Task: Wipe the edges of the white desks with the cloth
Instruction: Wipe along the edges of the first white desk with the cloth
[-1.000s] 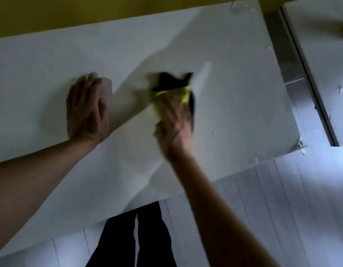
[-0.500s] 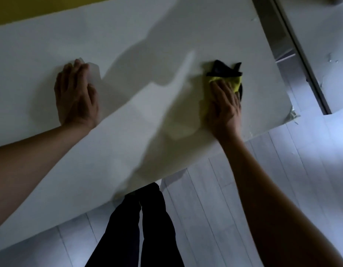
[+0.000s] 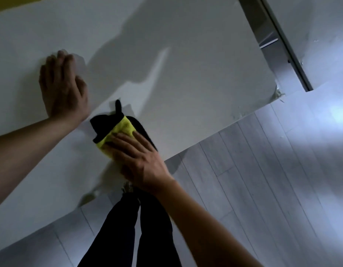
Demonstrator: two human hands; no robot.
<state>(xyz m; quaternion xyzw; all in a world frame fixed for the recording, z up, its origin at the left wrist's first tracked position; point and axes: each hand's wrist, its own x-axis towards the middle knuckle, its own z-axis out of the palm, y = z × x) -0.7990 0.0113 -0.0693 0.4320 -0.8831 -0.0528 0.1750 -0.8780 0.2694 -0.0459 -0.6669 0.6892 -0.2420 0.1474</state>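
Cloth (image 3: 119, 130) now nearer left hand (image 3: 64, 87), both flat; right hand (image 3: 140, 160) pressing it, desk (image 3: 205, 74) front edge.

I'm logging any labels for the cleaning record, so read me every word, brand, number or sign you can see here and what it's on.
None: no readable text shows in this view.
The white desk: plain surface, no print or sticker.
The yellow and black cloth under the right hand: no tag or logo visible.
The second white desk: only pale scuffs or flecks, no letters.
The grey plank floor: no markings.
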